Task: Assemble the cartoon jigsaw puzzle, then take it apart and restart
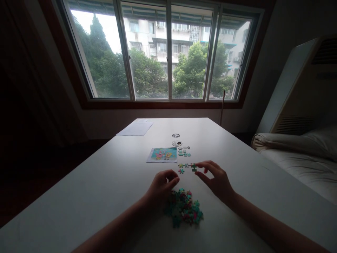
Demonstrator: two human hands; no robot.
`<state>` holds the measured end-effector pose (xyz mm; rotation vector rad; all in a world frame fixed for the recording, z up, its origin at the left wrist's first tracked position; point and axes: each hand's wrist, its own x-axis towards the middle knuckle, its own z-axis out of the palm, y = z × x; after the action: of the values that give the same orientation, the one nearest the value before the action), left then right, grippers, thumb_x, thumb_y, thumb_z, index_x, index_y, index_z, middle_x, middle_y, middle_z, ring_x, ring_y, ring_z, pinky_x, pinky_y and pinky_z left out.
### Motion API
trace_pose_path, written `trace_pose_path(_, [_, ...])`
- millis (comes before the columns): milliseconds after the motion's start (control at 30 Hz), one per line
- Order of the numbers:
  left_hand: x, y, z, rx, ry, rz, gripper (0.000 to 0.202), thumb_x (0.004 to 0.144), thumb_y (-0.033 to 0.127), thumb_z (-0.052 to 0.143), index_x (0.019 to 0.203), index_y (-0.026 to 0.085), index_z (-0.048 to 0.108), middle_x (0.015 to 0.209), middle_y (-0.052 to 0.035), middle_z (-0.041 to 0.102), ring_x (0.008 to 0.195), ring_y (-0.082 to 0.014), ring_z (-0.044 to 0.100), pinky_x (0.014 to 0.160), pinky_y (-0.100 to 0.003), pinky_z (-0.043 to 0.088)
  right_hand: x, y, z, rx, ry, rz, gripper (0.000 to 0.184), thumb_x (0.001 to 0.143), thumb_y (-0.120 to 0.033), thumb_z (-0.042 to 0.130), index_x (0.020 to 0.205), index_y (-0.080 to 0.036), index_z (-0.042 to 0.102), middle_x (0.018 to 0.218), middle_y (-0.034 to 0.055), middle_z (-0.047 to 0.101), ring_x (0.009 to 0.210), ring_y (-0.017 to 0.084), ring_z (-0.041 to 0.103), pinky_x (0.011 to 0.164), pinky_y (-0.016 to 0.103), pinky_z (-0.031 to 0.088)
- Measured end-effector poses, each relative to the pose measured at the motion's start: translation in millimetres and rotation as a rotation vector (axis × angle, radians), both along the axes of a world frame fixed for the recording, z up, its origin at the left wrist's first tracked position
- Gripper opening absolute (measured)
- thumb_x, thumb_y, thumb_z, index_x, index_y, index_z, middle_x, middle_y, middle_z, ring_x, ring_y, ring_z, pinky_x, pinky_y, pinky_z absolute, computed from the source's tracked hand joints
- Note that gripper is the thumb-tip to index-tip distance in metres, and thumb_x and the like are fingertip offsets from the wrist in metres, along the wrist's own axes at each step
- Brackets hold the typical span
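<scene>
A heap of loose teal and red puzzle pieces [184,210] lies on the white table [110,182] close to me. My left hand [162,188] rests at the heap's far left edge, fingers curled; whether it holds a piece I cannot tell. My right hand [214,177] reaches left, its fingertips pinching a green puzzle piece [194,167] at the end of a short row of joined pieces [184,165]. A single piece [181,171] lies just below that row. Beyond them lies a colourful reference picture [162,154] and a small cluster of joined pieces [184,153].
A round lid [176,135] and a small round tin [177,143] sit farther back, and a sheet of paper [135,128] lies at the far left. A big window [168,52] fills the back wall. A bed with pale bedding [297,151] stands right.
</scene>
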<state>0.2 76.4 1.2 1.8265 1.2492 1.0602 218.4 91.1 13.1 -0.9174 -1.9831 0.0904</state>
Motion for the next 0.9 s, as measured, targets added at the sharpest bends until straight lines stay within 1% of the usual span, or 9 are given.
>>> trace_pose_path(100, [-0.4, -0.2, 0.4, 0.003, 0.018, -0.004, 0.019, 0.074, 0.030, 0.055, 0.068, 0.013, 0.059, 0.056, 0.0031, 0.048, 0.052, -0.0091, 0.039, 0.051, -0.021, 0.030, 0.8, 0.6, 2.5, 0.002, 0.015, -0.034, 0.019, 0.079, -0.030, 0.057, 0.095, -0.020, 0.061, 0.087, 0.0052, 0.064, 0.063, 0.014, 0.055, 0.064, 0.030, 0.047])
trace_pose_path(267, [0.3, -1.5, 2.8, 0.006, 0.036, 0.001, 0.020, 0.074, 0.030, 0.054, 0.067, 0.013, 0.059, 0.055, 0.0032, 0.048, 0.051, -0.0090, 0.039, 0.051, -0.021, 0.031, -0.4, 0.5, 1.6, 0.010, -0.005, -0.024, 0.019, 0.079, -0.029, 0.058, 0.096, -0.021, 0.060, 0.088, 0.0044, 0.064, 0.063, 0.013, 0.055, 0.065, 0.030, 0.046])
trace_pose_path(500, [-0.6, -1.1, 2.5, 0.015, 0.047, -0.003, 0.020, 0.076, 0.030, 0.054, 0.069, 0.013, 0.060, 0.056, 0.0024, 0.049, 0.052, -0.0093, 0.041, 0.049, -0.020, 0.032, 0.2, 1.2, 0.5, 0.019, -0.025, -0.024, 0.020, 0.080, -0.031, 0.056, 0.096, -0.020, 0.061, 0.087, 0.0056, 0.065, 0.061, 0.013, 0.055, 0.064, 0.031, 0.047])
trace_pose_path(600, [-0.3, -1.1, 2.8, 0.019, 0.053, -0.001, 0.019, 0.076, 0.030, 0.054, 0.070, 0.013, 0.060, 0.056, 0.0024, 0.050, 0.052, -0.0092, 0.041, 0.050, -0.020, 0.032, 0.2, 1.2, 1.1, -0.002, -0.016, -0.014, 0.020, 0.080, -0.032, 0.056, 0.096, -0.020, 0.060, 0.088, 0.0055, 0.064, 0.062, 0.013, 0.055, 0.065, 0.031, 0.047])
trace_pose_path(667, [0.2, -1.0, 2.9, 0.023, 0.058, 0.001, 0.019, 0.076, 0.030, 0.053, 0.069, 0.013, 0.060, 0.056, 0.0025, 0.050, 0.052, -0.0091, 0.040, 0.050, -0.020, 0.032, 0.8, 3.6, 2.4, -0.042, -0.008, -0.009, 0.021, 0.079, -0.032, 0.056, 0.096, -0.020, 0.061, 0.086, 0.0050, 0.064, 0.062, 0.013, 0.056, 0.064, 0.031, 0.047])
trace_pose_path(767, [1.0, -0.6, 2.5, 0.032, 0.067, 0.003, 0.019, 0.075, 0.029, 0.053, 0.068, 0.013, 0.060, 0.056, 0.0025, 0.050, 0.052, -0.0095, 0.041, 0.051, -0.020, 0.033, 3.7, 16.8, 5.8, -0.126, -0.020, 0.013, 0.023, 0.078, -0.034, 0.057, 0.095, -0.020, 0.061, 0.080, 0.0038, 0.063, 0.060, 0.012, 0.055, 0.060, 0.028, 0.047])
trace_pose_path(900, [1.3, 0.2, 1.1, 0.042, 0.075, 0.003, 0.018, 0.075, 0.029, 0.053, 0.068, 0.013, 0.060, 0.056, 0.0022, 0.051, 0.053, -0.0098, 0.041, 0.052, -0.021, 0.034, 7.9, 56.1, 11.1, -0.237, -0.075, 0.041, 0.026, 0.077, -0.037, 0.057, 0.094, -0.018, 0.062, 0.078, 0.0031, 0.064, 0.059, 0.012, 0.055, 0.057, 0.026, 0.047])
